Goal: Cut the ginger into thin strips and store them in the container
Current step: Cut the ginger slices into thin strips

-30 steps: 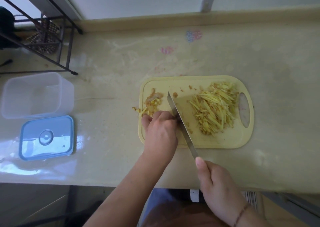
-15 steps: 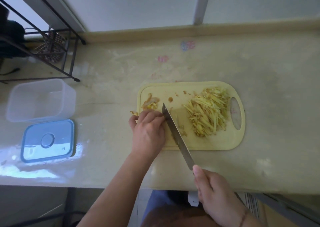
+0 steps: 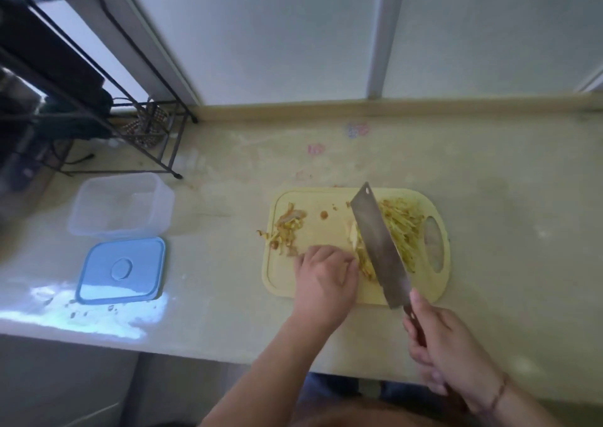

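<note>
Evidently light and limp, the ginger strips [image 3: 399, 230] on the cutting board [image 3: 326, 198] want scooping from beneath on the cleaver [image 3: 378, 243], whose handle the right hand [image 3: 447, 345] grips, while the left hand [image 3: 326, 279], loosely curled and holding nothing I can see, corrals them.

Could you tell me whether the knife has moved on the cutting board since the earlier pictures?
Yes. The knife has swung right across the cutting board, from beside the peel scraps to lying broadside against the ginger strips.
</note>
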`<state>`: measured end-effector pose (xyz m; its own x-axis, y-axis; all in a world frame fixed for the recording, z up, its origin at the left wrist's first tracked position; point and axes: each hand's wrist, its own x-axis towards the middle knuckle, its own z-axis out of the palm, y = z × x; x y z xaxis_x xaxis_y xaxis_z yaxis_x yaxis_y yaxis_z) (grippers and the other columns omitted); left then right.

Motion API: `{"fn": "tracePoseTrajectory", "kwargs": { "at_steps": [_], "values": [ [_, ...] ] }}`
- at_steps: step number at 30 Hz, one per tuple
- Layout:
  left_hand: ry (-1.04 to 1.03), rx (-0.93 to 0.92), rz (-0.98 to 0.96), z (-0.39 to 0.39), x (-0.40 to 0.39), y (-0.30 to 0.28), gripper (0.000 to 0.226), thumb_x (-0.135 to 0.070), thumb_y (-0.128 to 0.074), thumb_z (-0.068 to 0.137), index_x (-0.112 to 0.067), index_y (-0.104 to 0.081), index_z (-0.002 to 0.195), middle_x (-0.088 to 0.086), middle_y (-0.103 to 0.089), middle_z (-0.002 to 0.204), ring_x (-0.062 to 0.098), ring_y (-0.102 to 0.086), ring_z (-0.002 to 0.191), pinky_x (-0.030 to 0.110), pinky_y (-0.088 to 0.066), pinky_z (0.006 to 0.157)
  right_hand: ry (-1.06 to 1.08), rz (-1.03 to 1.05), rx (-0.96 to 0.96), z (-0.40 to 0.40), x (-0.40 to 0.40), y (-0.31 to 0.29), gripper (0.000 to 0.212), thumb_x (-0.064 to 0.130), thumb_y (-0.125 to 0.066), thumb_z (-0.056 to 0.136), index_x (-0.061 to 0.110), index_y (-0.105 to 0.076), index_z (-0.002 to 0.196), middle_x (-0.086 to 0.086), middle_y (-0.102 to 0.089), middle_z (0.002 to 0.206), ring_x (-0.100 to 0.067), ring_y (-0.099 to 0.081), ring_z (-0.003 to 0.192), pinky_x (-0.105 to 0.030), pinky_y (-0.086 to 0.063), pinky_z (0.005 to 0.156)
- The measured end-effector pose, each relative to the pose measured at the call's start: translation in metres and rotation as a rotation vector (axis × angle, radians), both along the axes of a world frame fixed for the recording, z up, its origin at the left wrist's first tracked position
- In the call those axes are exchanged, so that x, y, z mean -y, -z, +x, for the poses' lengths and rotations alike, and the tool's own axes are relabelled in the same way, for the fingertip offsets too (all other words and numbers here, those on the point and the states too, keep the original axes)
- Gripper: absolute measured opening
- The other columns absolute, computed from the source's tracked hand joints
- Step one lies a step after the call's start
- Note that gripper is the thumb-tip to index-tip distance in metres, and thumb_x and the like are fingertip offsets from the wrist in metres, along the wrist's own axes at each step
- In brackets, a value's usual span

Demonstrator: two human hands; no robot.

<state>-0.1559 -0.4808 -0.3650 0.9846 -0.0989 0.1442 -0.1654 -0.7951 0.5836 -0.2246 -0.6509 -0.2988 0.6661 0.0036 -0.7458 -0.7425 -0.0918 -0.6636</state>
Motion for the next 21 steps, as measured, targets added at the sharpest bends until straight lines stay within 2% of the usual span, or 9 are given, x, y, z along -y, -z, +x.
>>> {"fn": "tracePoseTrajectory", "kwargs": {
  "at_steps": [3,6,12,16,19,21],
  "values": [
    [-0.061,-0.034,0.063,0.0,0.032,-0.001,0.026,-0.037,-0.051,0.088,-0.025,-0.068,0.073,-0.011,-0.068,0.079,0.022,-0.061,0.084,0.039,-0.041,0.073,-0.003,0.001,0.043,0.004,0.007,-0.01,0.058,0.058,-0.037,0.094,0.008,-0.044,0.067,-0.007,-0.031,0.045,-0.014,-0.026,0.032,-0.017,-0.027,0.037],
    [-0.111,-0.037,0.099,0.005,0.049,-0.002,0.028,-0.037,-0.046,0.091,-0.025,-0.066,0.076,-0.011,-0.066,0.082,0.022,-0.058,0.086,0.039,-0.038,0.073,-0.049,-0.003,0.079,0.009,0.018,-0.021,0.056,0.056,-0.037,0.097,0.009,-0.043,0.065,-0.006,-0.032,0.045,-0.015,-0.027,0.033,-0.018,-0.027,0.039],
    [-0.078,0.021,0.197,0.006,0.061,-0.004,0.019,-0.034,-0.052,0.085,-0.024,-0.065,0.076,-0.008,-0.063,0.081,0.025,-0.058,0.085,0.04,-0.046,0.072,-0.158,0.049,0.076,0.02,0.051,-0.033,0.056,0.061,-0.037,0.093,0.01,-0.043,0.07,-0.008,-0.033,0.049,-0.015,-0.029,0.035,-0.021,-0.028,0.042],
    [-0.135,-0.036,0.138,0.003,0.054,-0.006,0.024,-0.023,-0.052,0.079,-0.027,-0.075,0.085,-0.008,-0.068,0.089,0.026,-0.061,0.089,0.041,-0.047,0.073,-0.217,0.03,0.062,0.022,0.062,-0.029,0.058,0.066,-0.04,0.087,0.01,-0.044,0.071,-0.007,-0.033,0.049,-0.016,-0.03,0.035,-0.021,-0.029,0.043],
    [-0.156,-0.027,0.109,0.005,0.034,-0.011,0.024,-0.014,-0.061,0.074,-0.023,-0.077,0.09,-0.004,-0.072,0.095,0.029,-0.064,0.092,0.044,-0.05,0.077,-0.248,0.026,0.036,0.024,0.063,-0.025,0.058,0.066,-0.039,0.089,0.011,-0.043,0.071,-0.006,-0.034,0.049,-0.016,-0.03,0.035,-0.022,-0.029,0.043],
    [-0.264,-0.011,0.081,0.013,0.009,-0.013,0.022,-0.016,-0.062,0.075,-0.02,-0.077,0.091,-0.001,-0.073,0.097,0.031,-0.066,0.093,0.044,-0.052,0.081,-0.25,0.029,0.028,0.024,0.064,-0.024,0.057,0.065,-0.038,0.091,0.012,-0.043,0.071,-0.006,-0.034,0.05,-0.016,-0.029,0.035,-0.021,-0.028,0.043]
  ]
}}
